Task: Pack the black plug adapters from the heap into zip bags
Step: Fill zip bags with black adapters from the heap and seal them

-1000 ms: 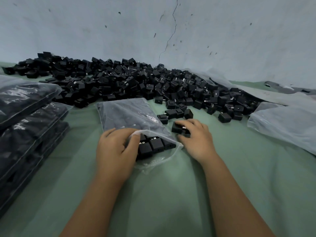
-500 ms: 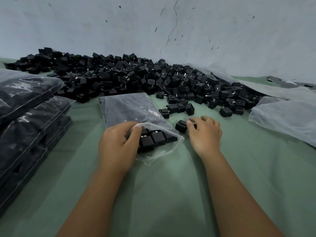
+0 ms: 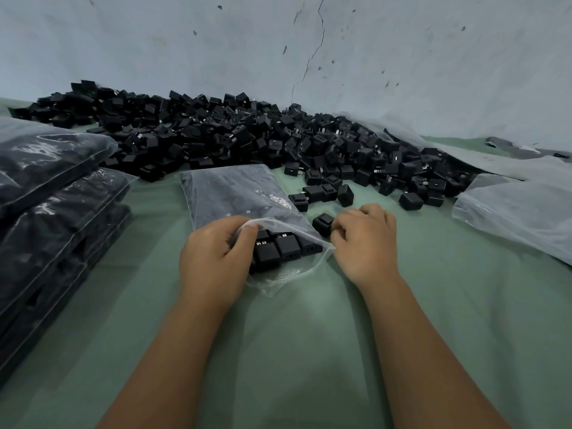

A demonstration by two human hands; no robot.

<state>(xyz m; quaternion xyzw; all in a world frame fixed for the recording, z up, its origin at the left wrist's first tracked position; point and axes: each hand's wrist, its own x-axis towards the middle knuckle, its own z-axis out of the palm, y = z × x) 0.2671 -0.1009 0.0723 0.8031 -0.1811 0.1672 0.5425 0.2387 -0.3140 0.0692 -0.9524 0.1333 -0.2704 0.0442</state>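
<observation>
A long heap of black plug adapters lies along the wall. In front of it a clear zip bag lies flat, filled with adapters, its mouth towards me. My left hand grips the bag's upper lip between thumb and fingers and holds the mouth up; a row of adapters shows inside. My right hand is just right of the mouth, its fingers curled round one black adapter.
Filled zip bags are stacked at the left. A pile of empty clear bags lies at the right. A few loose adapters lie between the heap and my hands. Green cloth covers the surface.
My right hand has drawn an adapter away from the loose ones and brought it nearer the bag's mouth. My left hand has kept its hold on the bag's lip.
</observation>
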